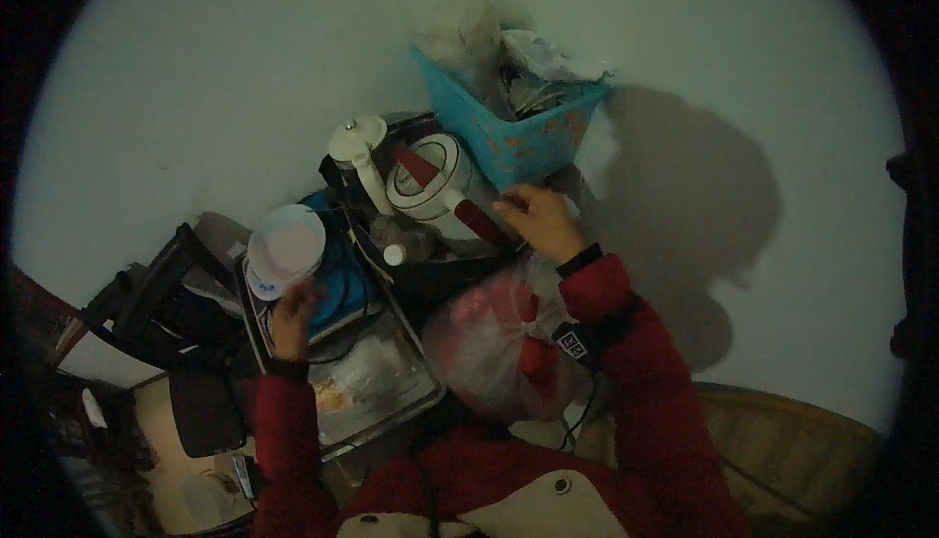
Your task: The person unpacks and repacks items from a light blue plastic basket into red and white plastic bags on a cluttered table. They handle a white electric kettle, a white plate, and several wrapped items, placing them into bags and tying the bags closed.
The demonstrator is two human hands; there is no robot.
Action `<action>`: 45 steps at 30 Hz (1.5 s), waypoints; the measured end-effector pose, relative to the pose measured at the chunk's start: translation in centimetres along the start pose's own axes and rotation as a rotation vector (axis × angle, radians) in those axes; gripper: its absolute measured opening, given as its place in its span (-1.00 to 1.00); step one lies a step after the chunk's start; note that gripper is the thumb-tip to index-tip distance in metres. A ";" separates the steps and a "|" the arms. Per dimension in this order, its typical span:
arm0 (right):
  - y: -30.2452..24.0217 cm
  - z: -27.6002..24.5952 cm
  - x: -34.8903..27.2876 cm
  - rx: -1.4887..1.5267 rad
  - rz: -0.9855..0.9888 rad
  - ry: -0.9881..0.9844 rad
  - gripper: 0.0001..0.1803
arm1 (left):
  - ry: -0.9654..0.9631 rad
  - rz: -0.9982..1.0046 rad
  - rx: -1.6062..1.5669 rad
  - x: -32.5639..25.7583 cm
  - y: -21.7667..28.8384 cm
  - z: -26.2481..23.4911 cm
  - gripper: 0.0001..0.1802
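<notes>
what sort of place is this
Probably a kitchen or storage corner in a home: it has a round white kettle with a dark-red handle, a cream lidded jug and a light-blue plastic basket.

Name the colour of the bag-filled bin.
Light blue with orange-brown patches; the bin shows best in the head view.

dim light, greenish cast. pale wall (245,59) beyond my right fingers (513,203) and my left fingers (297,299). big soft shadow (685,196) on it, right of my right fingers. dark chair-like frame (147,289) left of my left fingers. tan patch (161,430) below that, floor or tabletop unclear. tan curved-edged surface (792,445) nearer me than my right fingers.
</notes>
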State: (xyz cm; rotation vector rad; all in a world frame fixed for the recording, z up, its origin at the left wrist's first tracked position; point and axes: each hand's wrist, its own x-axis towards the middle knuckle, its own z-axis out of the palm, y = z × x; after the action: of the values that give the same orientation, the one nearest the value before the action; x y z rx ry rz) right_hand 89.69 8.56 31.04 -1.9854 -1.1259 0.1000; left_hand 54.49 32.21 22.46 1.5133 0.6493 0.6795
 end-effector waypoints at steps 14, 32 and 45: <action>-4.1 -0.6 2.3 -0.013 -0.069 -0.192 -0.50 | 0.187 -0.258 0.011 -15.0 -5.8 -5.7 -0.43; 2.1 7.7 2.1 -0.076 0.242 -0.061 -0.27 | 0.245 -0.513 -0.038 -23.3 -7.5 -5.3 -0.53; 5.1 8.8 2.1 0.097 0.198 -0.092 -0.18 | 0.285 -0.579 -0.035 -24.7 -7.7 -5.1 -0.54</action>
State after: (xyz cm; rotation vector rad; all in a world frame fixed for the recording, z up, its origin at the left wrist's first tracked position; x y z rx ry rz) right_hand 90.56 14.34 22.42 -2.0172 -0.9604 0.3457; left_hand 34.25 17.49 14.06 1.1190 1.2250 0.4532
